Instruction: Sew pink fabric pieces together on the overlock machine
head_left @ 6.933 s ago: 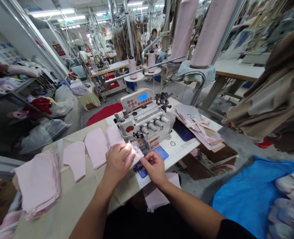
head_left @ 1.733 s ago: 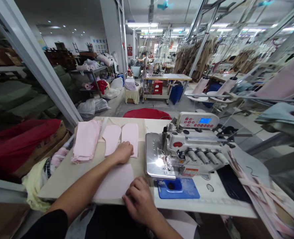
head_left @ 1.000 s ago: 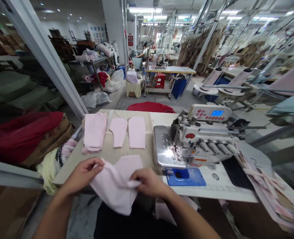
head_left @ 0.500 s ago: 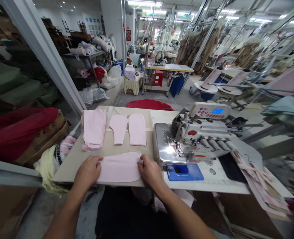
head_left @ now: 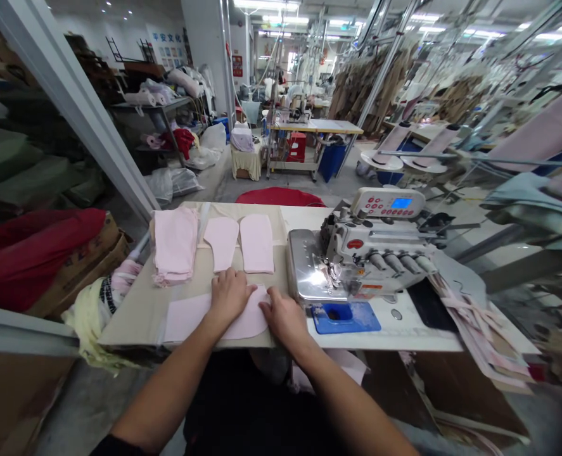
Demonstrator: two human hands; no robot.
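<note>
- So the pink piece (head_left: pixel 185 320) is right under the left hand (head_left: pixel 230 294), flat on the desk (head_left: pixel 404 335). Its long axis runs side to side, about parallel with the desk's near edge, and the longer stretch sticks out to the left of that hand.
- Left hand is palm down, fingers lying side by side on the cloth, thumb held apart and pointing toward the other hand. Doesn't look clamped on anything.
- Right hand (head_left: pixel 285 316) is at the other end, fingers curled, thumb side by the piece's right edge. Can't tell if it's pinching the edge or just touching. I'd call the left hand nearer the middle, with the right one only at the tip.
- Blue plate (head_left: pixel 366 320) is just right of the right hand, not under it.
- Two cut shapes, a narrower one (head_left: pixel 222 244) and a wider one (head_left: pixel 256 244), lie just beyond the left hand's fingers, long axes pointing away, so crosswise to the piece in hand.
- Sewing machine (head_left: pixel 370 247) is ahead and to the right of the right hand, its shiny metal bed (head_left: pixel 304 266) being the closest bit.
- Pink stack (head_left: pixel 173 244) is ahead and left of the left hand, past the piece.
- Way past both hands, red cloth (head_left: pixel 281 196) behind the desk.
</note>
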